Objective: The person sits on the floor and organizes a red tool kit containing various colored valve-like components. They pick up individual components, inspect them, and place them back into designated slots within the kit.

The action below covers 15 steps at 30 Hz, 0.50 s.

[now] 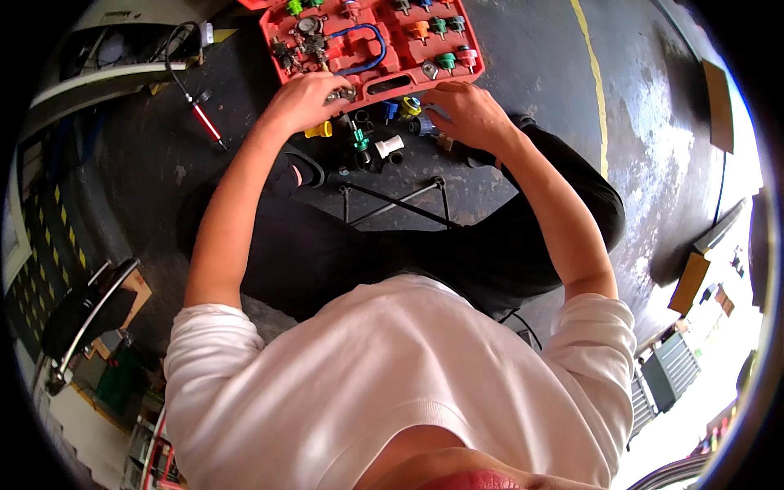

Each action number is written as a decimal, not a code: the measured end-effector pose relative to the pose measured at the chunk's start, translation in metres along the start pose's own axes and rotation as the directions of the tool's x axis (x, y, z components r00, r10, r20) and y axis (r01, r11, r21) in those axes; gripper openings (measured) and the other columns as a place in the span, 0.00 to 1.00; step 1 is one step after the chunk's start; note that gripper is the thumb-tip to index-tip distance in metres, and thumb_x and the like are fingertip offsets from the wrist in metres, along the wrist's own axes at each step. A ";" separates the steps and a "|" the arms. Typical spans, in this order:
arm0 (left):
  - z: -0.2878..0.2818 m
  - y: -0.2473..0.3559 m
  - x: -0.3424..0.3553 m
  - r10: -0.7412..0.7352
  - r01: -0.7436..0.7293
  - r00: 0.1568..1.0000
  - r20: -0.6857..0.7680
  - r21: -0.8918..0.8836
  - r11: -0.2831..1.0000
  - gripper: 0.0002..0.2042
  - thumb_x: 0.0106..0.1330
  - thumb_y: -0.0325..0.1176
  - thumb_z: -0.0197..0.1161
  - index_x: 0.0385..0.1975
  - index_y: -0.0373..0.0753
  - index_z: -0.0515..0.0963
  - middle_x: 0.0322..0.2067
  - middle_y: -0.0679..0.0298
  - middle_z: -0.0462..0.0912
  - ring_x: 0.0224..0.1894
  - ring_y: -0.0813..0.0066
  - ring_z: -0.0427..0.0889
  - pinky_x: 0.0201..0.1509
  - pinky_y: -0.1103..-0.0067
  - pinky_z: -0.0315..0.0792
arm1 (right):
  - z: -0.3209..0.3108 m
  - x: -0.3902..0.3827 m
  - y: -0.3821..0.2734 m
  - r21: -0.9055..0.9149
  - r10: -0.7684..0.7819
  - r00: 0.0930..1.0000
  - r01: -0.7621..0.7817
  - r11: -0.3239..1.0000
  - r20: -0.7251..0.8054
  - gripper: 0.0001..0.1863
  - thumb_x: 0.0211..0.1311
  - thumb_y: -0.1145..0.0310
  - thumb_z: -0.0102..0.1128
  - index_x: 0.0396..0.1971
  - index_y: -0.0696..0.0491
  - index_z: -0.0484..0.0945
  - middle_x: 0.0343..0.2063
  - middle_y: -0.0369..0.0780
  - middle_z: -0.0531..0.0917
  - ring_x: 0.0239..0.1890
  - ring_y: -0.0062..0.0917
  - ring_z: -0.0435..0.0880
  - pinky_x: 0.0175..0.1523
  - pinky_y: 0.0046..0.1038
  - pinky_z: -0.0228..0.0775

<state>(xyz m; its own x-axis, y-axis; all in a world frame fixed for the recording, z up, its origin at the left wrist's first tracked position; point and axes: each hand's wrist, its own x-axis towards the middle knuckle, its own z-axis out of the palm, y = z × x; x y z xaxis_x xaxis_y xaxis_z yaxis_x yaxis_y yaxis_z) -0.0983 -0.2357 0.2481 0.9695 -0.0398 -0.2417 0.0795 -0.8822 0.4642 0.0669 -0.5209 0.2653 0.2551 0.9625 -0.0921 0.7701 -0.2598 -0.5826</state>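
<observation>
Grasping silvery fitting (340, 95), left hand (304, 102); right hand (472, 114), grip unclear. Red molded case (402, 65) holds multicoloured caps (420, 30).

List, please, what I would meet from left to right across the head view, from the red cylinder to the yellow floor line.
Red cylinder, left hand, lowest green fitting, white fitting, right hand, yellow floor line.

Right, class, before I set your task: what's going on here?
A person in a white short-sleeved shirt is reaching to an open red plastic case. The left hand is at its near edge, fingers by a small silvery metal part; its grip is unclear. The right hand is further along that edge. A curved blue hose lies in the case. Loose yellow, green and white fittings lie on the dark floor nearby.
</observation>
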 end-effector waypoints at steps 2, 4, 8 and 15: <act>-0.001 -0.006 0.006 -0.030 0.030 1.000 0.008 0.041 0.999 0.15 0.69 0.39 0.66 0.53 0.44 0.83 0.48 0.56 0.86 0.52 0.52 0.85 0.58 0.62 0.77 | 0.000 -0.007 0.009 -0.028 0.038 0.999 -0.038 0.999 -0.017 0.13 0.64 0.66 0.65 0.47 0.53 0.83 0.43 0.43 0.86 0.46 0.42 0.86 0.52 0.40 0.81; -0.006 -0.001 0.012 -0.011 0.008 0.999 0.033 0.077 0.997 0.17 0.68 0.38 0.67 0.55 0.45 0.82 0.50 0.56 0.85 0.53 0.52 0.84 0.59 0.62 0.77 | -0.003 -0.015 0.017 -0.027 0.062 0.998 -0.063 0.998 -0.030 0.13 0.65 0.66 0.65 0.47 0.53 0.83 0.43 0.43 0.86 0.46 0.42 0.86 0.52 0.40 0.81; -0.014 0.011 0.029 0.010 -0.015 0.994 0.105 0.047 0.999 0.18 0.68 0.38 0.66 0.57 0.44 0.80 0.53 0.55 0.84 0.55 0.50 0.83 0.60 0.61 0.76 | -0.010 -0.034 0.025 -0.017 0.125 0.991 -0.125 0.992 -0.043 0.13 0.66 0.66 0.63 0.48 0.51 0.83 0.43 0.43 0.86 0.46 0.43 0.86 0.52 0.41 0.81; -0.004 0.020 0.044 -0.009 -0.012 0.969 0.246 0.082 0.997 0.18 0.69 0.39 0.66 0.57 0.42 0.80 0.52 0.53 0.84 0.54 0.50 0.83 0.59 0.61 0.76 | 0.005 -0.088 0.070 0.020 0.248 0.969 -0.248 0.969 -0.015 0.13 0.66 0.63 0.62 0.47 0.52 0.82 0.42 0.43 0.86 0.46 0.44 0.86 0.50 0.43 0.81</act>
<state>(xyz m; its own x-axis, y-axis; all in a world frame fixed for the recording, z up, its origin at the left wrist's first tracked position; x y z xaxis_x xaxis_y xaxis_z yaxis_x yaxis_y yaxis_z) -0.0532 -0.2535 0.2502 0.8819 -0.1462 -0.4483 0.0490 -0.9172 0.3955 0.0952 -0.6229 0.2285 0.4472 0.8666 -0.2213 0.6712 -0.4887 -0.5574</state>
